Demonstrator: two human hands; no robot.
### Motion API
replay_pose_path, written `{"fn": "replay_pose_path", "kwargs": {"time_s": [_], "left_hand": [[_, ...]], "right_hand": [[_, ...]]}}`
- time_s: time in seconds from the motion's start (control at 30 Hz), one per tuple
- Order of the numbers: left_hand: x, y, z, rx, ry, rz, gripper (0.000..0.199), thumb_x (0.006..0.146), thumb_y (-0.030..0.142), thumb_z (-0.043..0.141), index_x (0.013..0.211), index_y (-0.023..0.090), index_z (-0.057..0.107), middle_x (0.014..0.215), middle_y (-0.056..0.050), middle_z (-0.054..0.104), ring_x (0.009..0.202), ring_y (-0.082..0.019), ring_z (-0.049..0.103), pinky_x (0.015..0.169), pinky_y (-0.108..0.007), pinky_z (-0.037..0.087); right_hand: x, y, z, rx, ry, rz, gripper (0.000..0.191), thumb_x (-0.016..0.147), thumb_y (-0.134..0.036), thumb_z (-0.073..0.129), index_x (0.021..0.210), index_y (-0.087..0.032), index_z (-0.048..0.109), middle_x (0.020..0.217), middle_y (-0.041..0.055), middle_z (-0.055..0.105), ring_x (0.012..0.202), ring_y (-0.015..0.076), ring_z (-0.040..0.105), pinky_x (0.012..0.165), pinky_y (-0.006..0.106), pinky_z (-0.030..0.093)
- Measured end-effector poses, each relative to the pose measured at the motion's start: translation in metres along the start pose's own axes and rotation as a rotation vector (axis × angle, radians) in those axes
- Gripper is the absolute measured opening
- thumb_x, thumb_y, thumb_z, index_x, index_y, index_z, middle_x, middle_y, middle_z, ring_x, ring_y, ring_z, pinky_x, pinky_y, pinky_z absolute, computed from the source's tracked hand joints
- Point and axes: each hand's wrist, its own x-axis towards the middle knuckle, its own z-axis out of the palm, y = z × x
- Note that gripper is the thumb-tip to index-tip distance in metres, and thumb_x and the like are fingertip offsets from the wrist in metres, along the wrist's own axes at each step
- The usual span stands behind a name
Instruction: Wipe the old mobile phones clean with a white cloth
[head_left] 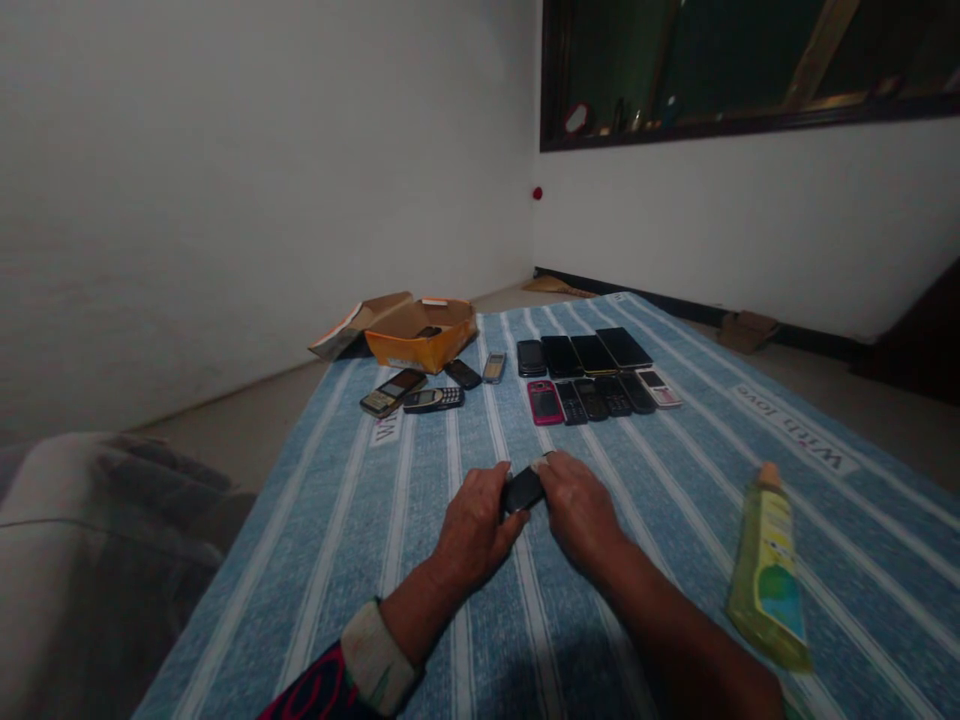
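Note:
A dark mobile phone (524,490) is held at a tilt between my two hands, just above the striped cloth. My left hand (480,525) grips its left end, thumb along the near edge. Closed around the right end is my right hand (577,505); a small pale patch shows by its fingertips, too unclear to name. Beyond my hands, phones lie in two rows, among them a pink-framed phone (545,402) and a large black smartphone (624,347). Several looser phones lie to the left, including a keypad phone (434,399) and a silver phone (494,367).
An open orange box (420,350) with a dark item inside stands at the back left, its lid (352,330) tilted beside it. A bottle of yellow-green liquid (769,575) lies at the right on the blue striped cloth (330,540). White walls rise behind.

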Motion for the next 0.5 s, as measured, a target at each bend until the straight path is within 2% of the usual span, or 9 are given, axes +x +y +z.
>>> {"fn": "replay_pose_path", "kwargs": {"time_s": [0.1, 0.23, 0.3, 0.37, 0.43, 0.5], "left_hand": [[0.0, 0.001, 0.0, 0.011, 0.002, -0.004, 0.051, 0.078, 0.022, 0.062, 0.126, 0.018, 0.045, 0.098, -0.008, 0.064, 0.089, -0.025, 0.057, 0.076, -0.041, 0.053], [0.0, -0.001, 0.0, 0.009, 0.001, 0.035, 0.049, 0.081, 0.025, 0.059, 0.127, 0.015, 0.044, 0.098, -0.009, 0.063, 0.088, -0.025, 0.057, 0.074, -0.041, 0.053], [0.0, -0.001, -0.001, 0.006, -0.005, 0.048, 0.048, 0.082, 0.026, 0.058, 0.127, 0.014, 0.044, 0.098, -0.01, 0.064, 0.088, -0.025, 0.058, 0.074, -0.041, 0.053], [0.0, -0.001, -0.002, 0.01, -0.008, 0.042, 0.048, 0.082, 0.026, 0.059, 0.127, 0.014, 0.045, 0.098, -0.01, 0.064, 0.088, -0.025, 0.058, 0.075, -0.041, 0.053], [0.0, 0.001, -0.002, 0.014, -0.004, 0.024, 0.049, 0.081, 0.024, 0.061, 0.126, 0.015, 0.045, 0.098, -0.01, 0.064, 0.089, -0.025, 0.057, 0.076, -0.041, 0.053], [0.0, 0.001, -0.002, 0.015, -0.001, 0.009, 0.051, 0.079, 0.023, 0.063, 0.126, 0.015, 0.044, 0.099, -0.009, 0.064, 0.09, -0.025, 0.058, 0.077, -0.041, 0.053]], "right_hand": [[0.0, 0.005, -0.003, -0.018, -0.003, 0.051, 0.029, 0.091, -0.004, 0.045, 0.11, -0.012, 0.066, 0.101, 0.0133, 0.066, 0.098, 0.0251, 0.06, 0.087, 0.036, 0.05], [-0.007, -0.013, 0.014, 0.002, 0.093, -0.176, 0.031, 0.091, -0.004, 0.044, 0.114, -0.011, 0.063, 0.112, 0.015, 0.065, 0.11, 0.0272, 0.056, 0.098, 0.041, 0.046], [-0.007, -0.017, 0.017, 0.037, 0.114, -0.246, 0.031, 0.091, -0.004, 0.044, 0.115, -0.012, 0.063, 0.11, 0.0141, 0.065, 0.11, 0.0259, 0.056, 0.098, 0.041, 0.046], [-0.004, -0.012, 0.014, 0.049, 0.089, -0.207, 0.027, 0.091, -0.005, 0.045, 0.107, -0.013, 0.066, 0.102, 0.0128, 0.066, 0.102, 0.0253, 0.058, 0.093, 0.04, 0.048], [0.0, 0.0, 0.006, 0.032, 0.058, -0.099, 0.024, 0.091, -0.005, 0.046, 0.1, -0.013, 0.067, 0.096, 0.0124, 0.065, 0.095, 0.0253, 0.058, 0.088, 0.039, 0.05], [0.003, 0.009, -0.001, 0.016, 0.05, -0.02, 0.027, 0.09, -0.003, 0.046, 0.103, -0.012, 0.067, 0.097, 0.0133, 0.065, 0.096, 0.0253, 0.059, 0.088, 0.038, 0.05]]}}
